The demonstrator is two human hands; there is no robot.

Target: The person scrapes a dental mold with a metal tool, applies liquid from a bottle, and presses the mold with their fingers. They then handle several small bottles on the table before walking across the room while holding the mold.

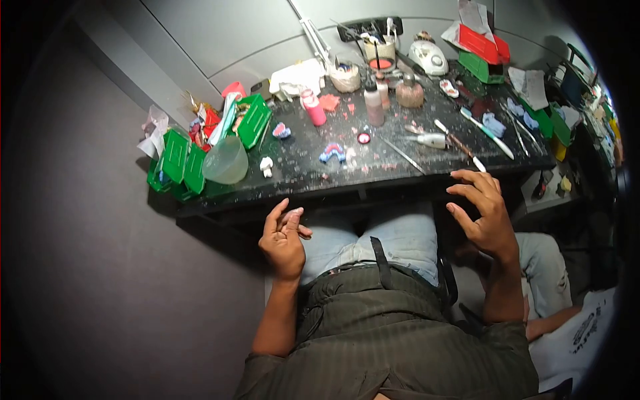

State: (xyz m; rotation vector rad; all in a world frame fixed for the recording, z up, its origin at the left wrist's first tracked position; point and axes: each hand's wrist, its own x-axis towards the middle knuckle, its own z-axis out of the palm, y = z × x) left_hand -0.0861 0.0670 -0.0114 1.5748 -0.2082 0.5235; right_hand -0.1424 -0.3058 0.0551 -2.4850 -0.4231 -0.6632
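My left hand hovers above my lap, in front of the table's edge. Its fingers are loosely bent and apart, with nothing visible in them. My right hand is raised near the right part of the table's front edge, fingers spread and curved, holding nothing. Closest to it on the table lies a brown-and-white handled tool. A thin metal tool rests beside a small red-and-white round lid. Further left are a blue and pink horseshoe-shaped dental piece and a small white piece.
Green bins and a translucent cup stand at the table's left end. Bottles, a pink bottle and a glass jar stand further back. A white-and-teal handled tool lies right. Another person's leg is close on my right.
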